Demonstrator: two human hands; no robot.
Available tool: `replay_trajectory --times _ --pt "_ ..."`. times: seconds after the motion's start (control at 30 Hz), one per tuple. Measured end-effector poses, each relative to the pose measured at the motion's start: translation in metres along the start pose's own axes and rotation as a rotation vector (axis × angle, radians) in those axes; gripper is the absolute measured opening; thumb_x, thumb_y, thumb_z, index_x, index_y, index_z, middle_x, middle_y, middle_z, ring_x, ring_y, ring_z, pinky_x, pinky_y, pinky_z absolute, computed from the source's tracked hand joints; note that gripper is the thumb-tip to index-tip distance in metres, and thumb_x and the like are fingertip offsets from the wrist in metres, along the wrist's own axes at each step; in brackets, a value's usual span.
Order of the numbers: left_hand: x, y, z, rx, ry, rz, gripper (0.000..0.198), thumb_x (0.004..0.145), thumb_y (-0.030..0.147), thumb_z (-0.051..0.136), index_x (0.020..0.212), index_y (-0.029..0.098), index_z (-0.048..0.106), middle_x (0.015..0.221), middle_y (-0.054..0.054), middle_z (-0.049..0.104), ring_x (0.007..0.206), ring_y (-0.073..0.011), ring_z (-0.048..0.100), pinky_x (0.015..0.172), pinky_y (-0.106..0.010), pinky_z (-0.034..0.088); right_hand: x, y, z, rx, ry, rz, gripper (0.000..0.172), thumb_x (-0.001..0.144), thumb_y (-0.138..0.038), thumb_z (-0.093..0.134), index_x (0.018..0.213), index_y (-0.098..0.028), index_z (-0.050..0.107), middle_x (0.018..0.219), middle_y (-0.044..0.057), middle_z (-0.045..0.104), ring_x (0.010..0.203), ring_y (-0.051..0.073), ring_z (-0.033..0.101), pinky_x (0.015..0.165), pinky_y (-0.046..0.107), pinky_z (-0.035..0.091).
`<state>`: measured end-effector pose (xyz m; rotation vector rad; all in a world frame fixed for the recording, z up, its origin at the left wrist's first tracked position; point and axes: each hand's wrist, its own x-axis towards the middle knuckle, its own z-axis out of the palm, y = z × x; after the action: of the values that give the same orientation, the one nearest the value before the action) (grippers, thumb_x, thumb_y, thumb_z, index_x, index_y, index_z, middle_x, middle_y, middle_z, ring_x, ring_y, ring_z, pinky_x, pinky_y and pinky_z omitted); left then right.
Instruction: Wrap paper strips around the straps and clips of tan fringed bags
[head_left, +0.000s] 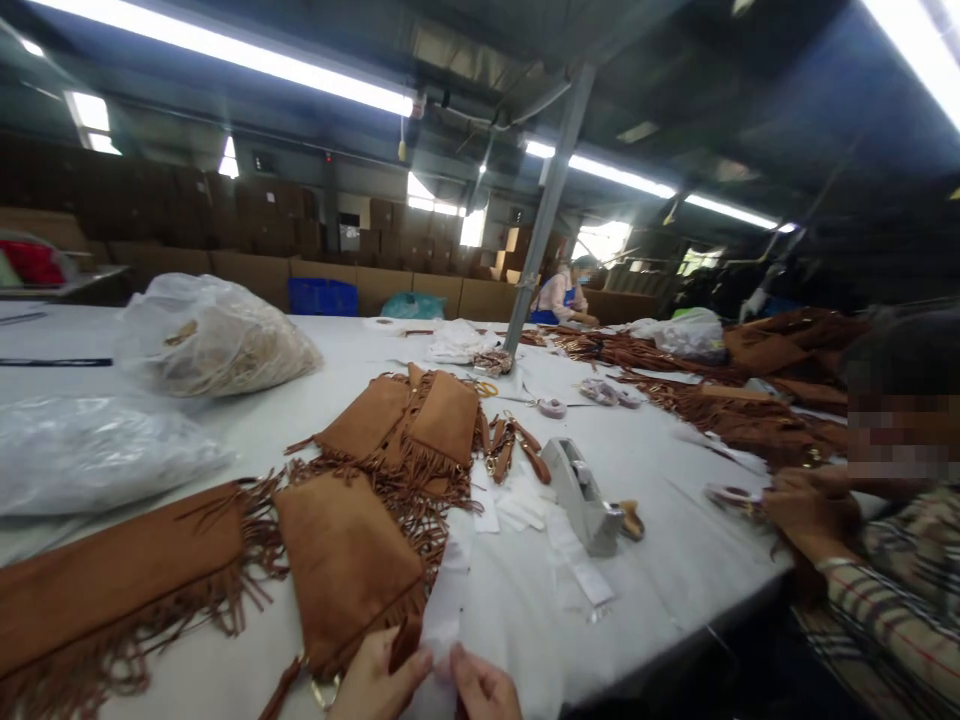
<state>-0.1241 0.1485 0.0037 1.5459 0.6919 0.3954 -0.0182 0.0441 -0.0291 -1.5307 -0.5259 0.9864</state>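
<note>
At the bottom of the head view, my left hand (pixel 381 682) is closed, thumb and fingers pinching a white paper strip (pixel 448 588) near a small brown suede piece (pixel 406 642). My right hand (pixel 486 688) pinches the same strip close beside it. Just left lies a brown fringed suede bag (pixel 349 565), its metal clasp (pixel 324 692) by my left wrist. More fringed bags (pixel 444 412) are piled behind it, and a longer fringed brown piece (pixel 127 575) stretches to the left. Brown wrist straps with metal hooks (pixel 514 447) lie beyond my hands.
A grey tape dispenser (pixel 581 497) stands right of centre by white paper slips (pixel 577 560). Plastic bags (pixel 214 335) occupy the left of the white table (pixel 660 560). A post (pixel 551 200) rises beyond. A co-worker in a checked sleeve (pixel 877 610) sits at the right.
</note>
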Motion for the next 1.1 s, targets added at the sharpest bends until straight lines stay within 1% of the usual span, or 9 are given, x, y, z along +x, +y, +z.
replay_trajectory --times 0.17,0.33,0.47,0.6,0.73,0.83,0.9,0.97,1.1 --pt "-0.003 -0.003 0.0 0.041 -0.152 0.141 0.036 0.077 0.047 0.055 0.063 0.019 0.037 0.062 0.006 0.031 0.061 -0.0098 0.032 0.056 -0.022 0.029 -0.011 -0.017 0.0 0.246 -0.027 0.056 0.041 0.059 -0.051 0.074 0.068 -0.012 0.065 0.055 0.0 0.057 0.048 0.008 0.044 0.047 0.02 0.034" --pt "-0.012 0.004 -0.001 0.028 -0.115 0.133 0.026 0.085 0.046 0.042 0.079 0.021 0.037 0.066 0.006 0.036 0.059 -0.0096 0.035 0.055 -0.021 0.032 -0.008 -0.023 0.0 0.406 0.172 0.099 0.034 0.057 -0.044 0.078 0.058 -0.014 0.061 0.047 -0.004 0.051 0.044 0.007 0.039 0.046 0.019 0.031" --pt "-0.017 0.012 -0.005 0.134 -0.113 0.112 0.029 0.091 0.044 0.027 0.08 0.021 0.041 0.058 0.006 0.039 0.053 -0.0103 0.038 0.052 -0.021 0.031 0.0 -0.029 0.002 0.45 0.253 0.083 0.034 0.057 -0.044 0.078 0.063 -0.014 0.063 0.053 -0.003 0.055 0.05 0.008 0.045 0.05 0.02 0.036" --pt "-0.02 0.015 -0.005 0.235 -0.176 0.212 0.027 0.089 0.039 0.037 0.071 0.019 0.044 0.061 0.004 0.044 0.059 -0.0106 0.043 0.056 -0.021 0.032 0.006 -0.032 0.008 0.479 0.334 0.069 0.038 0.054 -0.047 0.078 0.064 -0.014 0.063 0.055 -0.002 0.056 0.052 0.009 0.046 0.052 0.021 0.039" --pt "-0.021 0.016 -0.004 0.236 -0.104 0.187 0.026 0.087 0.035 0.042 0.07 0.017 0.051 0.058 0.004 0.049 0.055 -0.01 0.047 0.053 -0.02 0.034 0.008 -0.035 0.015 0.444 0.343 0.05 0.042 0.052 -0.051 0.078 0.06 -0.014 0.061 0.051 -0.003 0.053 0.049 0.009 0.044 0.049 0.022 0.038" --pt "-0.021 0.018 -0.005 0.14 -0.091 0.14 0.022 0.085 0.034 0.044 0.091 0.016 0.055 0.06 0.003 0.055 0.049 -0.0094 0.05 0.052 -0.02 0.038 0.008 -0.037 0.018 0.391 0.301 0.043 0.042 0.055 -0.052 0.075 0.061 -0.013 0.062 0.051 -0.003 0.054 0.05 0.009 0.046 0.05 0.022 0.038" --pt "-0.02 0.018 -0.007 0.061 -0.119 0.091 0.037 0.084 0.037 0.046 0.114 0.015 0.048 0.061 0.003 0.058 0.046 -0.0101 0.05 0.051 -0.021 0.041 0.009 -0.038 0.019 0.377 0.275 0.032 0.041 0.056 -0.052 0.075 0.062 -0.013 0.063 0.051 -0.002 0.055 0.05 0.01 0.048 0.051 0.023 0.039" --pt "-0.018 0.017 -0.009 -0.002 -0.115 0.063 0.052 0.079 0.042 0.052 0.122 0.013 0.045 0.067 -0.001 0.064 0.05 -0.0121 0.054 0.054 -0.023 0.046 0.01 -0.037 0.018 0.374 0.26 0.022 0.041 0.054 -0.053 0.076 0.062 -0.014 0.063 0.051 -0.001 0.057 0.049 0.01 0.048 0.05 0.023 0.039" --pt "-0.012 0.017 -0.013 -0.08 0.116 0.013 0.053 0.054 0.049 0.076 0.096 0.019 0.065 0.088 -0.006 0.07 0.083 -0.0226 0.063 0.078 -0.028 0.05 0.012 -0.034 0.015 0.289 0.214 0.018 0.043 0.057 -0.057 0.073 0.054 -0.016 0.06 0.042 -0.002 0.051 0.041 0.011 0.046 0.042 0.024 0.036"
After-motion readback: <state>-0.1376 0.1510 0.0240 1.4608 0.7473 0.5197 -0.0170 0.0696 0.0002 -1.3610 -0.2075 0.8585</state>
